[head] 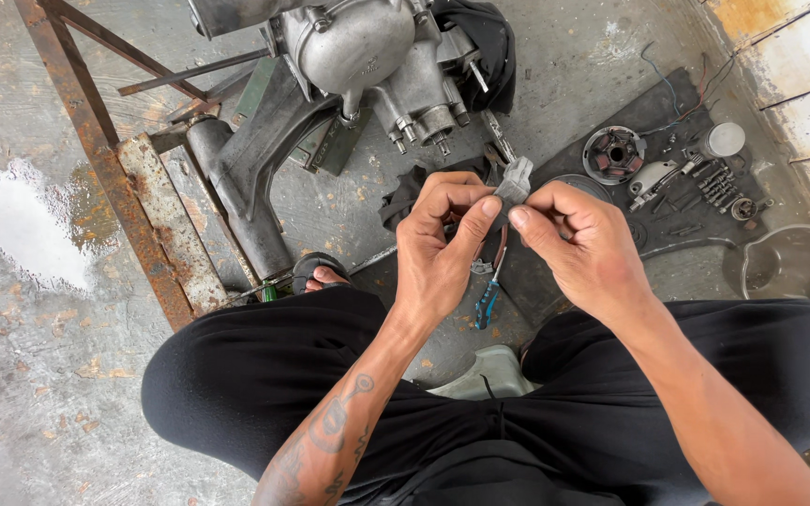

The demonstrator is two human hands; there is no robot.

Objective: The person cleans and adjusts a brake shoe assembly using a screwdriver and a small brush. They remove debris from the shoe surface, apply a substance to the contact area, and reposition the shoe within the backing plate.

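Small grey part (515,181), pinched aloft

A stained grey concrete floor (39,375) fills the scene, with a pale wet puddle (25,220) at the left. A rusty angle-iron frame (105,159) lies slantwise across it. At the upper right rises a peeling, yellowed wall (789,56). Daylight falls flat and even, casting soft shadows.
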